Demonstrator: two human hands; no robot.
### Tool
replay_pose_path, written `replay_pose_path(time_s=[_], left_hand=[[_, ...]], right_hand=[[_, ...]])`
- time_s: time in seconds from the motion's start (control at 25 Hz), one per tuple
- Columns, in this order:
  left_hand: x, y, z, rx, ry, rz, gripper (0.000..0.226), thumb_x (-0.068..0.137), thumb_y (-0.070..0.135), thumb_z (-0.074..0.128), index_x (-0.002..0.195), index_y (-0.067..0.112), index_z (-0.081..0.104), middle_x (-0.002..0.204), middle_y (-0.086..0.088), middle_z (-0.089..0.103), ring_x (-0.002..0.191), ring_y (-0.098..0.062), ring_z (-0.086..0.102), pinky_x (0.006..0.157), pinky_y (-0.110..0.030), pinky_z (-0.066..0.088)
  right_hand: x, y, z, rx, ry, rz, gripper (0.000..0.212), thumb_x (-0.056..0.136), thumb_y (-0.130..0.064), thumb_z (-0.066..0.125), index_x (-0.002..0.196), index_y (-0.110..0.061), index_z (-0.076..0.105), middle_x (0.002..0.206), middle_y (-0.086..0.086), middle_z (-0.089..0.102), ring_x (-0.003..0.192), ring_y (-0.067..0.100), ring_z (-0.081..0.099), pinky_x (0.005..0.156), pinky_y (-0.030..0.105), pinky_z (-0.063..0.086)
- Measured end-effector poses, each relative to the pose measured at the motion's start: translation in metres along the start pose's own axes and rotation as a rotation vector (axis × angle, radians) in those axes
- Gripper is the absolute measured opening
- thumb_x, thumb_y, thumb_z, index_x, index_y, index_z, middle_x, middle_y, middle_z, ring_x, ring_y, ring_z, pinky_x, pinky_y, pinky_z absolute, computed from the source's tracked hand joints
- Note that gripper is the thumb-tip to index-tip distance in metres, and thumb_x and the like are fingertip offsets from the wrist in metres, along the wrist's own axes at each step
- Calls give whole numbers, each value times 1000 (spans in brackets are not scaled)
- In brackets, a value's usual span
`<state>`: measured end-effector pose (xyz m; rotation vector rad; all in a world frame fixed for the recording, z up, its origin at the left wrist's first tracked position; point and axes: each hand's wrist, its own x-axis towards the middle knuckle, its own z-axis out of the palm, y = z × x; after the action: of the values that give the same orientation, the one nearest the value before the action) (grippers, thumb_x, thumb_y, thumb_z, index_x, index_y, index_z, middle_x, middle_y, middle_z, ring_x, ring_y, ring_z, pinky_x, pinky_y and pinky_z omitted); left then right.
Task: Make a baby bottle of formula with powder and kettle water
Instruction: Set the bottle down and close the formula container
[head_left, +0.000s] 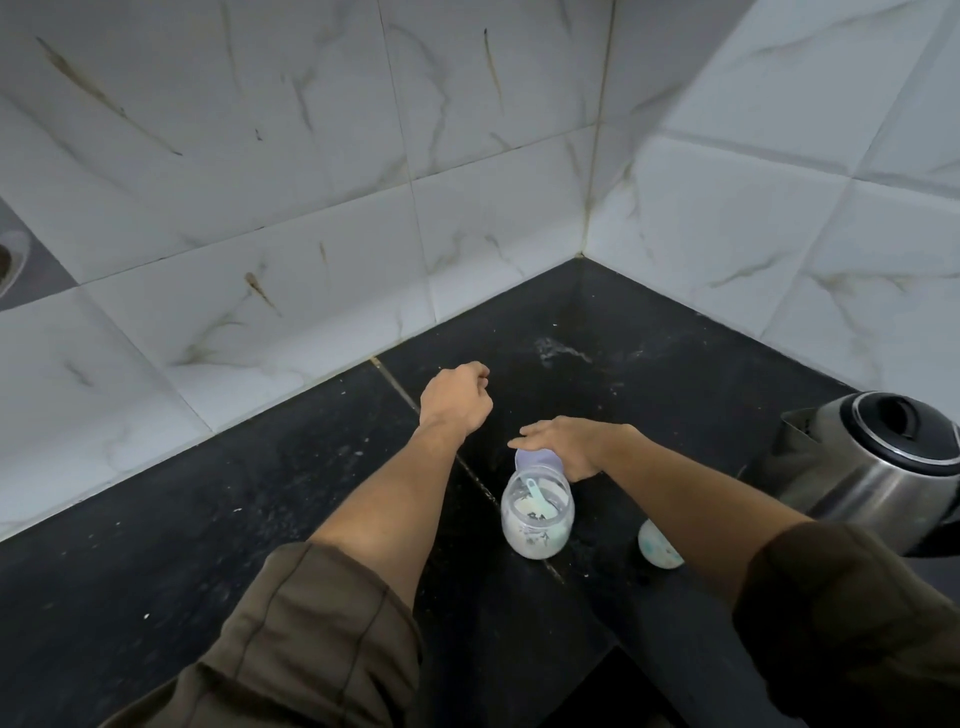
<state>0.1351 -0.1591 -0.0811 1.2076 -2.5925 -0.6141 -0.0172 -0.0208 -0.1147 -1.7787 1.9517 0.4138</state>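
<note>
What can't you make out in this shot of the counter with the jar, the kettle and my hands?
Head view only:
- Baby bottle: mostly hidden behind the right forearm; contents unreadable.
- Kettle: cut off by the right frame edge; handle and water level unseen.
- Lid: partly covered by the right hand; grip unclear.
- Left hand: curled, palm facing away; whether it holds anything cannot be told.
- Jar: powder level blurred; scoop inside.
</note>
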Motion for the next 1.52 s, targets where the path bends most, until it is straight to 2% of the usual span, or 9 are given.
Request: replay_pose_path(time_s=[0.2,0.36,0.44,0.68,0.92,1.0,1.12,1.36,1.52], left_hand=[[6,5,0,-16,-26,-1,42,100,12,56,140,23,63,127,4,73,119,-20,67,106,-40,53],[2,10,-2,-43,-19,-16,43,99,11,54,139,23,63,126,4,73,120,-22,66,105,-42,52],[-4,15,-3,-68,-13,-23,44,98,11,54,139,23,63,126,5,73,120,-22,66,105,-42,52],[-43,23,-10,-112,15,-84,45,96,9,57,139,22,63,126,4,73,121,-20,65,105,-40,52],[-93,19,-4,-157,-20,-145,48,96,7,53,141,23,61,129,5,72,122,-20,64,104,-41,53],[-108,17,-6,-166,-29,-171,50,97,5,51,143,23,59,131,6,70,124,-19,63,106,-41,51],[-127,12,-6,-185,-64,-207,55,95,1,50,145,24,57,134,6,69,127,-18,61,109,-40,49],[-147,9,4,-260,-278,-152,81,81,8,72,156,23,44,149,3,59,137,-21,54,115,-43,44],[-155,6,14,-260,-339,-115,97,65,21,89,152,30,45,137,2,63,127,-24,58,110,-45,47]], right_hand=[[-4,4,-3,50,77,5,88,86,-21,80,159,-36,34,151,3,42,135,29,48,111,45,43],[-26,11,-13,345,321,126,103,82,-25,80,163,-41,19,140,6,35,124,33,53,109,45,46],[-41,4,-28,458,428,157,97,82,-30,80,161,-40,25,142,7,35,125,33,51,110,44,46],[-84,-41,-47,693,723,172,66,76,-46,84,121,-24,40,111,0,58,96,17,61,83,35,56],[-115,-64,-21,550,605,50,54,68,-48,88,98,-21,52,101,-5,61,93,20,59,70,34,50],[-124,-68,-14,475,549,28,65,72,-55,83,121,-25,52,118,-3,61,104,22,59,81,38,52],[-127,-73,0,381,455,27,98,80,-65,73,160,-30,28,147,1,49,131,25,51,104,41,47],[-120,-80,13,317,395,91,89,80,-63,74,152,-24,37,142,0,50,122,24,55,98,42,50],[-118,-87,10,207,378,80,85,80,-58,77,148,-23,40,136,3,53,116,26,59,93,42,52]])
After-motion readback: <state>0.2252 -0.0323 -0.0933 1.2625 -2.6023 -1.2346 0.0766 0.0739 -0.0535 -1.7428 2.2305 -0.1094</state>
